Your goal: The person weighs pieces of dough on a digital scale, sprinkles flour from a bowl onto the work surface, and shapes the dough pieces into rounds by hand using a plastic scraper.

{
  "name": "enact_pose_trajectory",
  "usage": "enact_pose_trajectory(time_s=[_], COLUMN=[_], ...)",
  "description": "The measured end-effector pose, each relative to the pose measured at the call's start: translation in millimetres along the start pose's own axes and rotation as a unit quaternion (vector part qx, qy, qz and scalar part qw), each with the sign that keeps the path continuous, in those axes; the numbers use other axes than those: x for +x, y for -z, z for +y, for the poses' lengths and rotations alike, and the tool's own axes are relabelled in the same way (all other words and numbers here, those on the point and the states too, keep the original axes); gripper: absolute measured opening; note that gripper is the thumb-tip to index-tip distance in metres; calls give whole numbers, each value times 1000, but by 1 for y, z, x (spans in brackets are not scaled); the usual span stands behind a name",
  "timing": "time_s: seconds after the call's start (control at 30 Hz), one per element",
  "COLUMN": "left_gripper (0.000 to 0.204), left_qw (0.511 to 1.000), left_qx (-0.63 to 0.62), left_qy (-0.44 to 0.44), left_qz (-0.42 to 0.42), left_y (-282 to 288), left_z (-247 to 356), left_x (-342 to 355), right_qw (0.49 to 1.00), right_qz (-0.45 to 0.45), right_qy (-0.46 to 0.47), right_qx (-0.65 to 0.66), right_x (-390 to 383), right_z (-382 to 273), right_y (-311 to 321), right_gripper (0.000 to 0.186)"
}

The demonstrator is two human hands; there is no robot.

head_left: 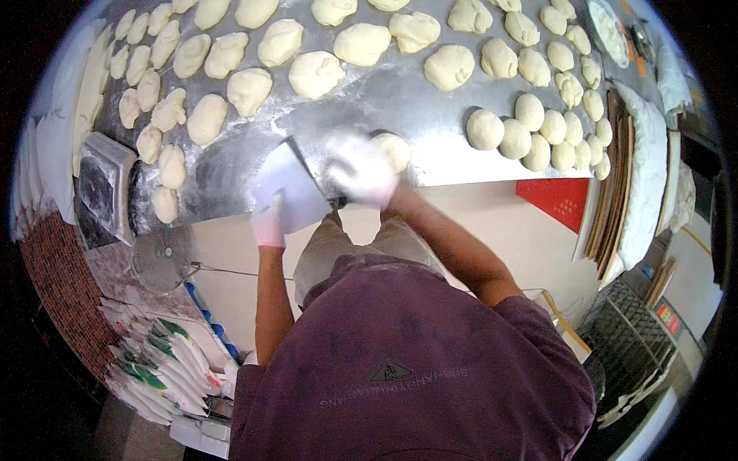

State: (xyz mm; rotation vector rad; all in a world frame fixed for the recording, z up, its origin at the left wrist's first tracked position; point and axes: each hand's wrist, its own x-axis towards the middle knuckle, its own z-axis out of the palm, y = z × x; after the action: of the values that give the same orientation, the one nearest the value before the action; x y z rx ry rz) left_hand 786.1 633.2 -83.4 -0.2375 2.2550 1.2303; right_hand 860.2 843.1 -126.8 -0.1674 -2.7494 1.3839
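My left hand [269,219], in a white and pink glove, grips a flat, pale, four-sided sheet [294,188] at the table's near edge. Its thumb lies across the sheet's face; the kind of sheet is unclear. Just right of it, my right hand [361,167], also gloved, is smeared by motion, so its fingers cannot be read. A dough ball [393,151] touches or sits close beside that hand on the floured metal table [323,123]. Farther away lie several uneven dough lumps [316,74]. Smooth round dough balls [485,129] cluster to the right.
A metal tray [108,188] stands at the table's left end. Stacked boards [611,192] and a white cloth [644,177] flank the right end. A round fan [161,252] is below on the left, near packed sacks [165,365]. A wire crate [626,330] stands lower right.
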Motion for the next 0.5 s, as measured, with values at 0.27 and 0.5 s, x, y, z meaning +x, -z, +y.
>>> enact_pose_trajectory(time_s=[0.27,0.5], left_gripper=[40,33], left_qw=[985,934], left_qx=[92,262], left_qy=[-69,-178], left_qz=[-131,-165], left_y=[-164,-100], left_z=[7,26], left_x=[14,37], right_qw=[959,955], right_qz=[263,241], right_qy=[-70,-156], right_qx=[75,-76], right_x=[-55,-73], right_z=[23,50], right_y=[19,59], right_gripper=[43,65])
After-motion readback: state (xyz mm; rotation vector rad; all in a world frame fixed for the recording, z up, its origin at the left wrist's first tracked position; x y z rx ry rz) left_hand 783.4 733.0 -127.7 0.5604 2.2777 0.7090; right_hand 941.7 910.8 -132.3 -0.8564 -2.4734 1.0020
